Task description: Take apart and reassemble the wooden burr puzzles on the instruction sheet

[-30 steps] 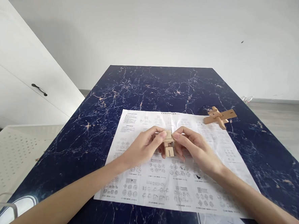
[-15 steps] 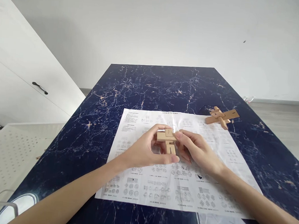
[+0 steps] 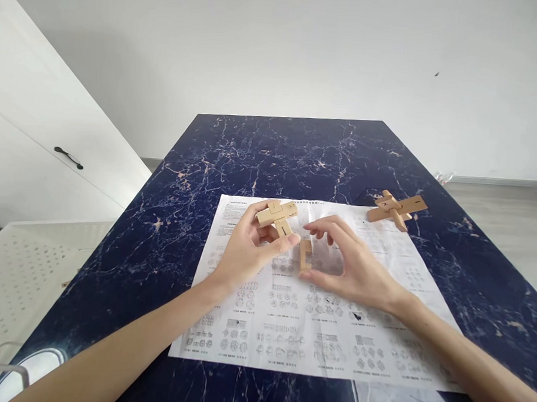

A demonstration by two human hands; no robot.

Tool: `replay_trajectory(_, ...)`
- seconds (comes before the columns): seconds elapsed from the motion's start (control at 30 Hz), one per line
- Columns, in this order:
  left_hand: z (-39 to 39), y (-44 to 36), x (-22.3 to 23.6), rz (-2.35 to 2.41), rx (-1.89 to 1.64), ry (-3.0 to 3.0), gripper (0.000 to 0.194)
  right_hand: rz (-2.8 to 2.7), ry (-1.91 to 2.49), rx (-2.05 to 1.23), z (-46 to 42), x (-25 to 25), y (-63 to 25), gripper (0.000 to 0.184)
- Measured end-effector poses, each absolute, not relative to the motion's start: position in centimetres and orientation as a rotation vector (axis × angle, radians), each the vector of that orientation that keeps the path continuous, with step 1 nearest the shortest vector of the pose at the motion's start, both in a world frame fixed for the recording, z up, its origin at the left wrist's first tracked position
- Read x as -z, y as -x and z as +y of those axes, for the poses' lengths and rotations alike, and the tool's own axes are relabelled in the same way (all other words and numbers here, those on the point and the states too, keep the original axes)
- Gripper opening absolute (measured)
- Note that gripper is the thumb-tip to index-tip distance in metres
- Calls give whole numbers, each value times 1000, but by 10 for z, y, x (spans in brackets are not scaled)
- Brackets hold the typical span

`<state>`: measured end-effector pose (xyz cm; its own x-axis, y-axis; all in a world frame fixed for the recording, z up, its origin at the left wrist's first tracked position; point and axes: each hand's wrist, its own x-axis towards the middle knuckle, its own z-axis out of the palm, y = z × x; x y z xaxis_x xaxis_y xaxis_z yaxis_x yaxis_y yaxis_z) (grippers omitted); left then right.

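Note:
My left hand (image 3: 246, 248) is closed around interlocked wooden puzzle pieces (image 3: 277, 215), pale and marked with dark strokes and a numeral, lifted above a printed sheet. Just to their right, a single notched wooden puzzle piece (image 3: 304, 256) rests on the paper. My right hand (image 3: 344, 260) arches around that piece with its fingers apart. Its thumb tip is at the piece's near end; whether it touches I cannot tell. The index finger is bent above the far end, clear of it.
The printed instruction sheet (image 3: 287, 341) lies on a dark blue marbled table (image 3: 271, 152). An assembled wooden cross-shaped puzzle (image 3: 395, 210), marked 1 and 2, sits on its far right corner. A white perforated surface (image 3: 32, 265) and a cabinet (image 3: 37, 108) stand at left.
My left hand has moved the joined pieces left and away from me, tilting them. My right hand has come off them and opened over the notched piece, which now shows on the sheet.

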<state>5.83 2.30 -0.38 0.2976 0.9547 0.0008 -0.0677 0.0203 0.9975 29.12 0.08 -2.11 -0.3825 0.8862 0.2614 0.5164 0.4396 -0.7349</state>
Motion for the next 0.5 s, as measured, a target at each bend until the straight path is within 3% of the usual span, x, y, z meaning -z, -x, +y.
replay_trajectory(0.1, 22, -59, 3, 946, -1000, -1289, 61, -2191, 1178, -655, 3, 26, -293, 73)
replay_trajectory(0.23, 21, -59, 2, 972, -966, -1286, 64, -2162, 1198, -691, 4, 27, -292, 57)
replay_trajectory(0.5, 21, -58, 6, 893, -969, -1248, 67, -1469, 984, -1500, 8, 12, -297, 57)
